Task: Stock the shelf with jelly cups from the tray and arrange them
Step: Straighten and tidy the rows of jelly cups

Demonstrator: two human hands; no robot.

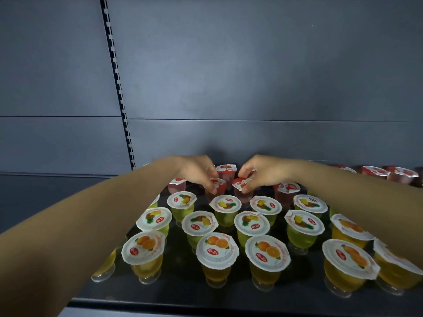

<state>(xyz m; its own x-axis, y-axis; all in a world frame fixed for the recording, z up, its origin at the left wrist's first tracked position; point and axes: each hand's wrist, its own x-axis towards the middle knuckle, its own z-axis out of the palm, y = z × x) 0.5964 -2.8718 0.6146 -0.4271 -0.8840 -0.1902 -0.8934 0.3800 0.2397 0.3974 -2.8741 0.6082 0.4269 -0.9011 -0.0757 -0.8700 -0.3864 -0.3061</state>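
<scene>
Both hands are reaching to the back of the shelf [178, 291], each setting down a red jelly cup: the left hand [196, 171] is pinching the lid rim of one cup [217, 184] between curled fingers and thumb, and the right hand [258, 172] is pinching the neighbouring cup [240, 185] the same way, the two cups standing just beside each other between the fingertips. This looks like the arranging step — squaring the red row behind the yellow pineapple cups [225, 205], with the orange cups [217, 250] nearest the front edge. The next move probably calls for easing both cups level into line, letting go without tipping them (their narrow feet look unsteady), and drawing the forearms back high enough to clear the lids below the wrists. Just beyond the fingers another red cup [226, 170] is standing, and more red ones [375, 172] are sitting well off to the right of the right fingers. The tray is not showing anywhere, so how many cups are left is unknowable. The bases of the held cups are hiding behind the yellow row — whether they are touching the shelf cannot be told — and the right forearm is covering cups at the far right.
</scene>
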